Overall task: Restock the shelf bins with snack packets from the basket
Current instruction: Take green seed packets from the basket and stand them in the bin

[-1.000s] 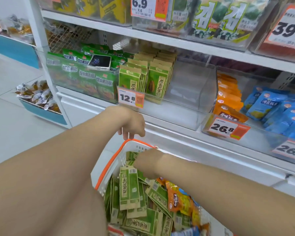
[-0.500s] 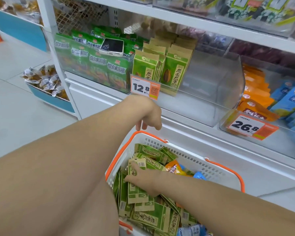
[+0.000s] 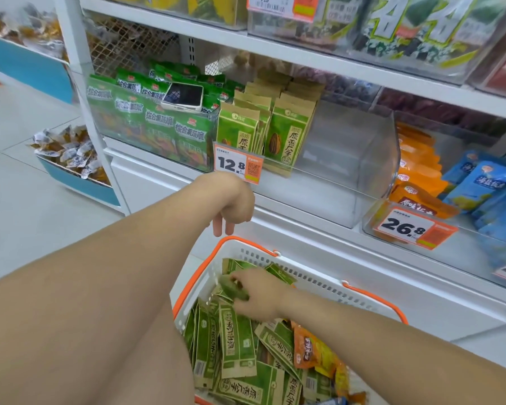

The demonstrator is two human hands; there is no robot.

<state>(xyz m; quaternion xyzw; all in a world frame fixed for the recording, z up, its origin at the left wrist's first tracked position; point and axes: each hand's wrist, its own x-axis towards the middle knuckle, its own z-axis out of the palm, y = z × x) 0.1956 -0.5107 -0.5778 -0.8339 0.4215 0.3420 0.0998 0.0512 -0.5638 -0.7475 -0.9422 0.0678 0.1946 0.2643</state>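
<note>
- Green snack packets [image 3: 237, 343] fill the left and middle of the white basket [image 3: 313, 283] with orange handles, which sits low in front of the shelf unit; a few orange packets [image 3: 307, 346] lie among them toward the right.
- Right hand [image 3: 260, 293] reaches into the basket's far left corner, fingers curled on a green packet [image 3: 231, 286] that is blurred (exact grip hard to read).
- Left hand [image 3: 231, 200] hangs above the basket's far left rim, wrist bent, fingers pointing loosely down and holding nothing; it is clear of the rim and just below the price tag reading 12.8 [image 3: 237, 163].
- Clear shelf bin [image 3: 348, 159] behind that tag holds upright green-and-tan packets [image 3: 284, 135] at its left end only; its right part is bare.
- Neighbouring bin to the left is packed with bright green bags [image 3: 146, 124], and a phone [image 3: 183, 96] lies on top of them.
- Orange bags [image 3: 418, 173] and blue bags [image 3: 485, 188] sit in the bins to the right, behind a 26.8 tag [image 3: 412, 228].
- Left forearm crosses the lower left of the view and covers the basket's near left side.
- Low blue-fronted tray of wrapped sweets [image 3: 67, 150] stands on the floor at far left.
</note>
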